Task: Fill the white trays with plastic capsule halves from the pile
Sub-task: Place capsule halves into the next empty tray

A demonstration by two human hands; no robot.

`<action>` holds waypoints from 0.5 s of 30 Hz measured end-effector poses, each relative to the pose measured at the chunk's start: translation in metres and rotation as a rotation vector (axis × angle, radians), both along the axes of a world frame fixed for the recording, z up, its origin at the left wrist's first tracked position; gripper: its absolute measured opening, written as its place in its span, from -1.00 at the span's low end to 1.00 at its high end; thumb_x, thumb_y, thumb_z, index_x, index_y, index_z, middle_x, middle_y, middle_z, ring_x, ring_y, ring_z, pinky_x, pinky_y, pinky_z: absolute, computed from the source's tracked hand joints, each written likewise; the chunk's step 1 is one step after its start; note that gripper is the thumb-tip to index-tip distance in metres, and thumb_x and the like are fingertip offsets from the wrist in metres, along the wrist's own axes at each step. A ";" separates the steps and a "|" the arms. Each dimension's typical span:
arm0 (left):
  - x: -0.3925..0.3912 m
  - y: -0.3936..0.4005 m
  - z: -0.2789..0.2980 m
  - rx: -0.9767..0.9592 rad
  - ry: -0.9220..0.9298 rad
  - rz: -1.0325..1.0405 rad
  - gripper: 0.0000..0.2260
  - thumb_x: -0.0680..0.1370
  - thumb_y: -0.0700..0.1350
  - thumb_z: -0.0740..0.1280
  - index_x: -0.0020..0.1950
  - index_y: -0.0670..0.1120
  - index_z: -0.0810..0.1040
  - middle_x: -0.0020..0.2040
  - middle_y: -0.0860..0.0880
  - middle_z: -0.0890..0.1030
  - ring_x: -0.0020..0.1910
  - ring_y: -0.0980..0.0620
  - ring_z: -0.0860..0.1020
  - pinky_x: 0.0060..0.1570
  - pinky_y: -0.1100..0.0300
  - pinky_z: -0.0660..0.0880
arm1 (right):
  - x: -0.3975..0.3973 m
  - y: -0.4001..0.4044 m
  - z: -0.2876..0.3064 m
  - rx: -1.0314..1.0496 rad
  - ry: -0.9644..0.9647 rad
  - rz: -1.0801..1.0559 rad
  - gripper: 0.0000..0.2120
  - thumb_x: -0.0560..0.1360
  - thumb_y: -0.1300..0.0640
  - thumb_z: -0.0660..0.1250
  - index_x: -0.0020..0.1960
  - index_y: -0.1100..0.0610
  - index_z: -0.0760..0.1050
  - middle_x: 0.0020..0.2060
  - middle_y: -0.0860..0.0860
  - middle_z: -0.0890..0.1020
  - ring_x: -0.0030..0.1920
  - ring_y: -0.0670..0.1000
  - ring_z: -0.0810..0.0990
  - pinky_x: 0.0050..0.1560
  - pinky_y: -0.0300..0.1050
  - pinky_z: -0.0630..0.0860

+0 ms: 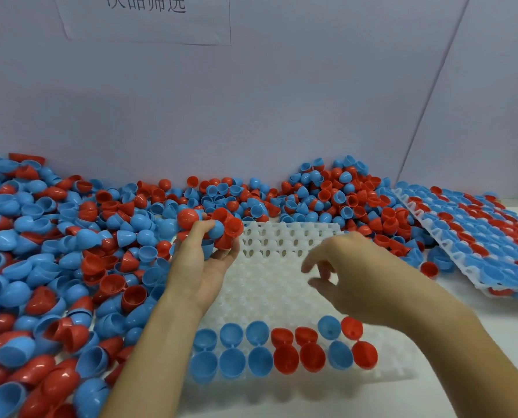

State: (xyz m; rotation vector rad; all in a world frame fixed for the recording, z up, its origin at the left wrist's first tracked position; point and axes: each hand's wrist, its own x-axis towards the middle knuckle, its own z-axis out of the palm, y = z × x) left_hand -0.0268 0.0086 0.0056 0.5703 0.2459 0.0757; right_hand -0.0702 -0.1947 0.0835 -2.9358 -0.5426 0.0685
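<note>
Now the left hand [205, 251] grips a bunch of red and blue capsule halves [218, 223] above the far left part of the white tray [275, 285]. Beside it, the right hand [342, 267] hovers over the tray with loosely curled, empty fingers. Two rows of halves [281, 348] fill the tray's near edge. Around its left and far sides lies the pile [55, 251]; a filled tray [477, 236] leans at right.

Single head-mounted wide-angle view, directed forward and downward from the person's position. It sits close above the worktop [462, 312], faces the rear wall [281, 101], and covers both forearms at near range.
</note>
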 end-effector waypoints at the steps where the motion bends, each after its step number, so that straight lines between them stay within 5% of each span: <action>1: 0.000 0.000 0.001 -0.002 0.003 0.002 -0.77 0.53 -0.24 0.39 0.18 -0.08 0.53 0.23 -0.24 0.52 0.08 -0.17 0.58 -0.21 0.08 0.62 | 0.008 0.006 0.001 0.066 -0.043 0.015 -0.76 0.57 0.04 0.35 0.24 -0.07 0.57 -0.07 -0.15 0.60 -0.13 -0.17 0.56 0.02 -0.17 0.61; 7: -0.003 -0.004 0.001 0.029 -0.007 -0.016 -0.79 0.53 -0.23 0.40 0.16 -0.14 0.62 0.17 -0.24 0.63 0.08 -0.16 0.65 -0.11 0.04 0.64 | 0.035 0.057 -0.020 0.488 -0.302 0.031 -0.86 0.55 -0.04 0.38 0.09 -0.07 0.56 -0.12 -0.18 0.58 -0.12 -0.16 0.56 -0.04 -0.19 0.58; 11: -0.001 -0.003 0.000 0.058 -0.083 -0.065 -0.56 0.51 -0.21 0.40 0.38 -0.26 0.50 0.21 -0.24 0.64 0.16 -0.18 0.65 -0.03 0.01 0.63 | 0.043 0.069 -0.039 0.500 -0.349 0.018 -0.84 0.55 -0.07 0.37 0.07 -0.06 0.62 -0.09 -0.17 0.58 -0.05 -0.13 0.54 0.05 -0.12 0.57; 15: -0.001 -0.004 0.003 0.074 -0.146 -0.116 -0.53 0.46 -0.20 0.41 0.34 -0.31 0.49 0.24 -0.31 0.61 0.20 -0.23 0.63 0.08 -0.06 0.62 | 0.050 0.061 -0.044 0.555 -0.426 0.001 -0.83 0.57 0.02 0.36 -0.09 0.02 0.71 -0.26 -0.11 0.66 -0.21 -0.10 0.58 -0.09 -0.12 0.58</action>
